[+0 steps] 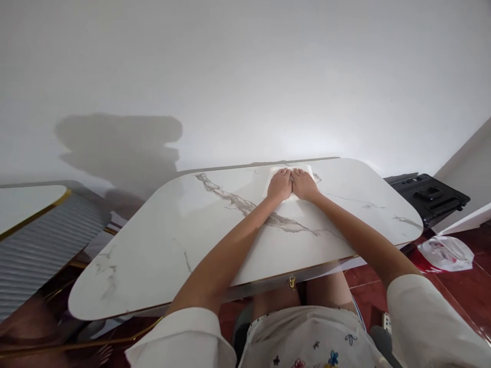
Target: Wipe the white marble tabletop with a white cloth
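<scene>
A white folded cloth or paper sheet (307, 169) lies near the far edge of a white marble table (161, 235). My left hand (280, 184) and my right hand (304, 184) rest side by side on it, palms down, fingers flat and pressed onto the sheet. Both arms stretch forward across the tabletop. Most of the sheet is hidden under my hands.
A white wall stands right behind the table. A second pale tabletop with a gold rim (26, 204) and a ribbed grey panel (46, 240) are at left. A black case (429, 197) and a plastic bag (447, 253) lie on the red floor at right.
</scene>
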Available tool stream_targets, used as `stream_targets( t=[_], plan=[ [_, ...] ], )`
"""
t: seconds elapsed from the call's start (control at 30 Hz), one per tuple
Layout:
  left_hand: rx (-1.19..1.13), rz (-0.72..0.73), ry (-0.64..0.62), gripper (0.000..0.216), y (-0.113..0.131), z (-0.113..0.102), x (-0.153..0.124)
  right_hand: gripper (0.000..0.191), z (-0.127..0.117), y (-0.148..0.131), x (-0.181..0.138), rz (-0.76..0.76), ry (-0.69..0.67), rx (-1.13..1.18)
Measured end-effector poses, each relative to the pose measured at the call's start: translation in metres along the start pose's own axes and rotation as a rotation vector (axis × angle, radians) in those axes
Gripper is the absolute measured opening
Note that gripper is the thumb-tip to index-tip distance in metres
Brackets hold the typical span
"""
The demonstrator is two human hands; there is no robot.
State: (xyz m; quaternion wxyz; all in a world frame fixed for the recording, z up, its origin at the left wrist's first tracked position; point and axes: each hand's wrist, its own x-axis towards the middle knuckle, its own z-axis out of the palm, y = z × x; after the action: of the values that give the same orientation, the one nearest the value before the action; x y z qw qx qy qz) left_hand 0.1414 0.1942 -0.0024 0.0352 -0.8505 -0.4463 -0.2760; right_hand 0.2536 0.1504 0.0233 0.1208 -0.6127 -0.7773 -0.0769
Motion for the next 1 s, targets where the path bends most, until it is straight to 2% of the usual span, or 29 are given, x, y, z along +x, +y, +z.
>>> stream_targets(
  t=[0.23, 0.43, 0.57, 0.67, 0.77, 0.9, 1.0],
  plan=[
    [-0.008, -0.039, -0.061, 0.043, 0.025, -0.024, -0.060, 0.049, -0.013, -0.027, -0.057, -0.057, -0.005, -0.019],
    [-0.011, -0.020, -0.233, 0.053, 0.060, -0.064, -0.134, 0.053, -0.029, -0.060, -0.133, -0.119, 0.006, -0.005],
    [-0.038, 0.005, -0.313, 0.058, 0.087, -0.079, -0.162, 0.055, -0.034, -0.061, -0.174, -0.156, 0.065, 0.029],
    [-0.065, 0.008, -0.354, 0.059, 0.106, -0.077, -0.160, 0.055, -0.037, -0.046, -0.188, -0.175, 0.091, 0.030],
    [-0.099, 0.033, -0.369, 0.060, 0.118, -0.069, -0.145, 0.055, -0.037, -0.024, -0.186, -0.179, 0.096, 0.019],
    [-0.126, 0.071, -0.330, 0.059, 0.116, -0.052, -0.112, 0.054, -0.032, 0.001, -0.162, -0.138, 0.102, 0.000],
    [-0.111, 0.081, -0.245, 0.054, 0.103, -0.035, -0.081, 0.051, -0.027, 0.014, -0.129, -0.098, 0.086, -0.021]
  ],
)
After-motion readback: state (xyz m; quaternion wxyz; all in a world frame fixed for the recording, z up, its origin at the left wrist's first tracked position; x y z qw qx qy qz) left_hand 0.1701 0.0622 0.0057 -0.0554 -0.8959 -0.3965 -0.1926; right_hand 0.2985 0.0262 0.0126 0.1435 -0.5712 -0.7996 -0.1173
